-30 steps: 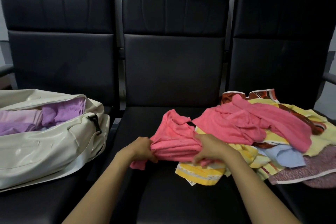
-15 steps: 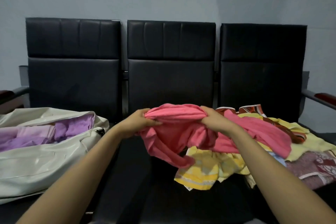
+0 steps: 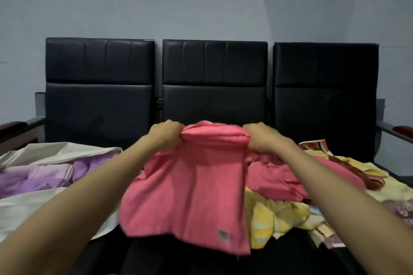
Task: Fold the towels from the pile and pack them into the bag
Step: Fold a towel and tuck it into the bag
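Observation:
A pink towel [image 3: 190,194] hangs in the air in front of the middle seat, with a small label near its lower right corner. My left hand [image 3: 166,136] grips its top left edge and my right hand [image 3: 260,138] grips its top right edge. To the right lies the pile of towels [image 3: 290,212], with pink, yellow, red-patterned and maroon pieces. The cream bag [image 3: 33,214] sits open on the left seat with folded purple towels [image 3: 40,176] inside.
Three joined black chairs [image 3: 214,96] stand against a grey wall. Armrests stick out at the far left [image 3: 15,127] and far right [image 3: 400,131]. The front of the middle seat [image 3: 178,261] is dark and partly hidden by the hanging towel.
Both hands lifted the pink towel off the seat and pulled apart, so it now hangs spread out. The view tilted upward.

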Motion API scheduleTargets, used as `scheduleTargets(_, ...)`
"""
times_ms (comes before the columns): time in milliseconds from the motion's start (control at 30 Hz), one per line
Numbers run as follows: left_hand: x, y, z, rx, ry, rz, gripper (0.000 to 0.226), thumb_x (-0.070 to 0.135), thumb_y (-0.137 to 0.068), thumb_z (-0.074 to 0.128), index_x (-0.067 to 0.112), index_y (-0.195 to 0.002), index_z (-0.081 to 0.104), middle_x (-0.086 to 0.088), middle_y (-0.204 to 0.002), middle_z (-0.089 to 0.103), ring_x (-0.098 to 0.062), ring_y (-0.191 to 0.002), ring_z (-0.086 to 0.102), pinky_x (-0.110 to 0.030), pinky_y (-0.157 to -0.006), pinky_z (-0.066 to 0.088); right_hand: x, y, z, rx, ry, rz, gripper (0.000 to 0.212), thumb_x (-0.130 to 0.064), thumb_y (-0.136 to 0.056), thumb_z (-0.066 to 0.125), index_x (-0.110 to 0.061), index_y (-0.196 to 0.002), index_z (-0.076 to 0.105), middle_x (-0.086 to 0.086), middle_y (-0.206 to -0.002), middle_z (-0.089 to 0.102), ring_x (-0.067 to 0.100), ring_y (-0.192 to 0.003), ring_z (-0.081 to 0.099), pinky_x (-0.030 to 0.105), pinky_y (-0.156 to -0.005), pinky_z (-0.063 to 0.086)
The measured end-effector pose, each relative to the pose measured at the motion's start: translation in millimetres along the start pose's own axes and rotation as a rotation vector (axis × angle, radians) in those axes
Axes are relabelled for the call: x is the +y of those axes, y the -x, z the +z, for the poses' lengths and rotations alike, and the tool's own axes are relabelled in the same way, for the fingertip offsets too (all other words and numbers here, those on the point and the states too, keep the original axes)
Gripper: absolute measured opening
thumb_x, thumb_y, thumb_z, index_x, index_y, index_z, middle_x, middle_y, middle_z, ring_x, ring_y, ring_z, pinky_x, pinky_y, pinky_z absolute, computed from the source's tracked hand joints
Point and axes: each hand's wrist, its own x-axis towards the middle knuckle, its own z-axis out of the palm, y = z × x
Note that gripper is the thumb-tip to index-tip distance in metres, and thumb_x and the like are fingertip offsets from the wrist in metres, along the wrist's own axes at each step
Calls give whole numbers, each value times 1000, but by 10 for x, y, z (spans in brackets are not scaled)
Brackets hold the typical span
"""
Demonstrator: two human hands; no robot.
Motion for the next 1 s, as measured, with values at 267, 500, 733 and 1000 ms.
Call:
scheduleTargets(267,-47,-66,422,403,210,-38,25,11,-84,55,9,-109,53,-12,-105,54,-34,-101,51,-37,-75,34,-90,-79,175,444,2,49,44,-7,-81,56,-17,-124,50,8,-116,49,36,-100,59,37,-70,42)
scheduleTargets(500,79,246,1232,-227,382,-39,40,30,-74,76,17,-110,64,-7,-112,68,-27,-106,62,-34,-83,48,231,88,939,-264,-28,-65,33,-11,-76,54,-21,-108,60,9,-107,66,29,-100,64,27,-69,43)
scheduleTargets(733,132,460,1568,-966,278,-44,68,45,-71,81,17,-128,56,0,-120,60,-17,-103,56,-32,-88,53,312,348,1393,-849,-84,55,57,-38,-68,84,-12,-114,61,-1,-110,63,21,-104,62,28,-82,51)
scheduleTargets(1000,203,400,1645,-806,443,-130,83,79,-78,44,13,-128,57,-7,-131,56,-24,-117,55,-33,-95,45,381,194,1501,-651,-190,8,58,-29,-78,76,-19,-131,54,0,-128,54,15,-109,53,26,-93,44)
